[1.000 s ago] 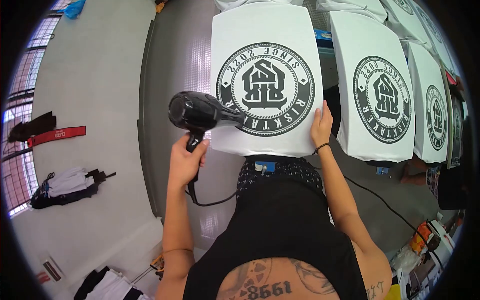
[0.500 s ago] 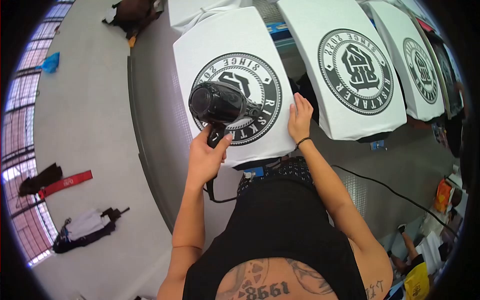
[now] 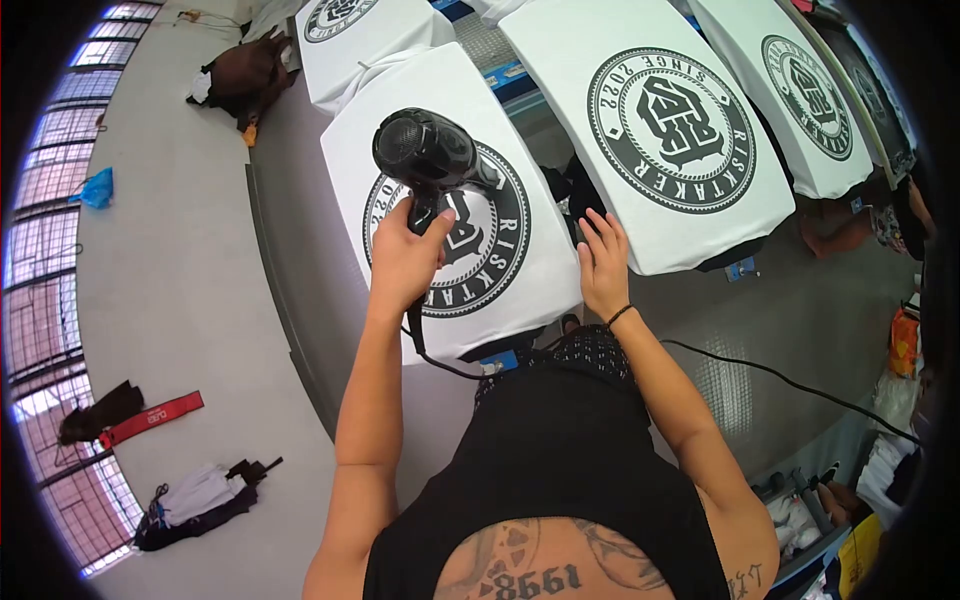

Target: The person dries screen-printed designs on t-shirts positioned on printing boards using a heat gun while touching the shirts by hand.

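A black hair dryer (image 3: 425,150) is gripped by its handle in my left hand (image 3: 405,260), fingers wrapped round and thumb along the side. It hangs over a white T-shirt (image 3: 500,240) stretched on a flat board, covering part of its round black RISKTAKER print. The nozzle points to the right, over the print. My right hand (image 3: 606,265), fingers stretched and slightly apart, is by the near left corner of a second white shirt (image 3: 620,190) with the same print. Whether it touches that shirt I cannot tell. The dryer's black cord (image 3: 450,372) runs down towards my waist.
A third printed shirt (image 3: 800,95) lies on a board to the right, and another (image 3: 370,40) is at the top left. The cord stretches across the floor (image 3: 780,320) on the right. A person's leg (image 3: 840,238) shows at the far right. Dark cloth (image 3: 245,80) hangs at upper left.
The view has shifted. The hair dryer has moved farther up over the first shirt, showing more of the lower print. My right hand has left that shirt's edge for the second shirt's corner.
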Demonstrator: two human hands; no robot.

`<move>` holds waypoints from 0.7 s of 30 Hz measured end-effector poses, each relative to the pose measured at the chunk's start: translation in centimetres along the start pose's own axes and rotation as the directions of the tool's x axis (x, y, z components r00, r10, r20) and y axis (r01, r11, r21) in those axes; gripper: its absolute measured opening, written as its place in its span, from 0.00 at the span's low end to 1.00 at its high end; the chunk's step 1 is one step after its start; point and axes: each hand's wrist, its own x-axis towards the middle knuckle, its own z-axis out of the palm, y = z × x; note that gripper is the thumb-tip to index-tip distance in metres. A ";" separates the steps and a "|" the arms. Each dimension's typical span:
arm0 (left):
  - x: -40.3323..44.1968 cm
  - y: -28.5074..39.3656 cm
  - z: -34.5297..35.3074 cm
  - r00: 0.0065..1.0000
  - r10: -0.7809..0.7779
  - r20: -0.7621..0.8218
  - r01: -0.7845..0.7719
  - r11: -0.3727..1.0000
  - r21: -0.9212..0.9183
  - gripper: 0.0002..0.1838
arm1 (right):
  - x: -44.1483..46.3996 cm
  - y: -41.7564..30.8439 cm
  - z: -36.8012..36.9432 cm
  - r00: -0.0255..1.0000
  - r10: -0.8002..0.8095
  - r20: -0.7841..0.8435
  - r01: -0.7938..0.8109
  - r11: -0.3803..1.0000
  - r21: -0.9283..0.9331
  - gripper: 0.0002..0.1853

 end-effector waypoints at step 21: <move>-0.3 -0.5 0.7 0.999 -0.037 -0.039 0.037 0.999 -0.001 0.26 | 2.3 0.1 4.9 0.979 -0.084 0.187 0.135 0.950 -0.282 0.30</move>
